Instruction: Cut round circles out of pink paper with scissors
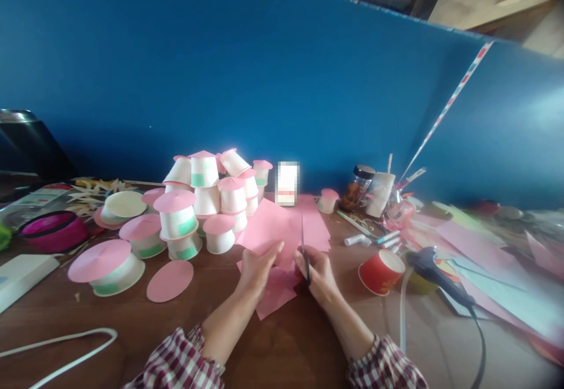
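Note:
My left hand [258, 271] is closed on the near edge of a pink sheet of paper [271, 227], thumb on top. My right hand [321, 277] grips a pair of scissors [306, 265] with dark handles; the blades point away from me at the sheet's right side. Whether the blades are apart I cannot make out. More pink paper [316, 224] lies behind the scissors, and smaller pink pieces [275, 295] are under my hands. Left of them rests a loose pink paper disc [170, 281].
Several white paper cups [205, 201] with pink paper tops are stacked to the left. On the right are a red paper cup [381, 272], a glue gun [443, 277] with its cord, a dark-lidded jar [359, 186] and coloured paper sheets [489, 260]. A blue wall [282, 83] stands behind.

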Tool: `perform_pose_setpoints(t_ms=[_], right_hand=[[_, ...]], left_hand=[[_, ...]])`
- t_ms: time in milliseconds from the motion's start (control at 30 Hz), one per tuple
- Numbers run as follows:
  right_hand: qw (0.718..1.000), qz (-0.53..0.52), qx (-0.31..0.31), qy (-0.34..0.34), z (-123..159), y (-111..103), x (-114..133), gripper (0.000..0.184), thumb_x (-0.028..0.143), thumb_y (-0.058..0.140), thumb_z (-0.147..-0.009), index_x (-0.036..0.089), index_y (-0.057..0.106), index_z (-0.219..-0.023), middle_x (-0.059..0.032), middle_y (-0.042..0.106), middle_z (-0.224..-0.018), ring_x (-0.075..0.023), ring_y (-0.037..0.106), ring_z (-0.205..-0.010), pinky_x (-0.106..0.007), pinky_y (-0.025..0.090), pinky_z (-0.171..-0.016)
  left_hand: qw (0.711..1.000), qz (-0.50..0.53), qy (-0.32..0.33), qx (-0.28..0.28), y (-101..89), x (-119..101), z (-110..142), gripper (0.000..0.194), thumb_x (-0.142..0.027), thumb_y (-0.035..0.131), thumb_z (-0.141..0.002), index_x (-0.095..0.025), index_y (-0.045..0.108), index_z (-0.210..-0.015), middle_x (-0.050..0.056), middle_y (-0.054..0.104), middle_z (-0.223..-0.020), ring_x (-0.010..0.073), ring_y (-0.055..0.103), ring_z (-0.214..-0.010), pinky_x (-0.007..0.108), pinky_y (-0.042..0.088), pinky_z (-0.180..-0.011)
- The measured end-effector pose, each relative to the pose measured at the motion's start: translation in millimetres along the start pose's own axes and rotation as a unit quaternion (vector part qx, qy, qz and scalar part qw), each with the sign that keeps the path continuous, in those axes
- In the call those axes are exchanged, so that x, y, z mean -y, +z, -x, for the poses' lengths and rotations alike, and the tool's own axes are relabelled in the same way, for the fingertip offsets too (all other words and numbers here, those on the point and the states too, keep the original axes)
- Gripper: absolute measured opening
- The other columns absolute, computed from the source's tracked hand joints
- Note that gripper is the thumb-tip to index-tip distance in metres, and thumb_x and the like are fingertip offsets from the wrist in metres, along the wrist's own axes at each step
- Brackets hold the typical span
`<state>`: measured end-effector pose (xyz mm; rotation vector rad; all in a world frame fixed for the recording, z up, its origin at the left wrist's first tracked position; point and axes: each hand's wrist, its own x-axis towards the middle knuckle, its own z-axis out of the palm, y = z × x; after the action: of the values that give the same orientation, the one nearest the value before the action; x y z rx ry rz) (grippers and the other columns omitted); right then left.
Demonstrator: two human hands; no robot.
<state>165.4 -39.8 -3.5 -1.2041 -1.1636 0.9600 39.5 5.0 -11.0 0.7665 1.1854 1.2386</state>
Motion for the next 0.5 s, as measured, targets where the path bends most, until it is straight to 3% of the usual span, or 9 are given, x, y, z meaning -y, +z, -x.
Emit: perform_pose_setpoints(t_ms=[333,500], right_hand=[[1.0,-0.005,0.006,0.015,-2.1,-2.1,-5.3,0.035,0.046,0.07,-0.069,0.015,0.055,-0.066,0.0052,0.047,-0.045,-0.008,0.041,-0.039,-0.018,0.033,-0.036],[1.0,-0.005,0.009,0.01,-2.4,-2.9,-6.2,0.035,0.046,0.069,-0.071,0.016,0.054,-0.062,0.0048,0.047,-0.045,-0.0078,0.042,-0.038,-0.018,0.033,-0.036]], left_hand=[[1.0,-0.001,0.018,-0.003,-0.1,-2.5,2.4,0.048,-0.04,0.081,-0.049,-0.003,0.071,-0.078,0.012,0.067,-0.059,0.0253,0.063,-0.057,0.034,0.051,-0.052],[0.999,-0.022,0.02,0.024,-3.7,-3.4,2.7,0.047,-0.041,0.08,-0.053,-0.004,0.071,-0.081,0.011,0.067,-0.059,0.0241,0.063,-0.058,0.031,0.05,-0.052]])
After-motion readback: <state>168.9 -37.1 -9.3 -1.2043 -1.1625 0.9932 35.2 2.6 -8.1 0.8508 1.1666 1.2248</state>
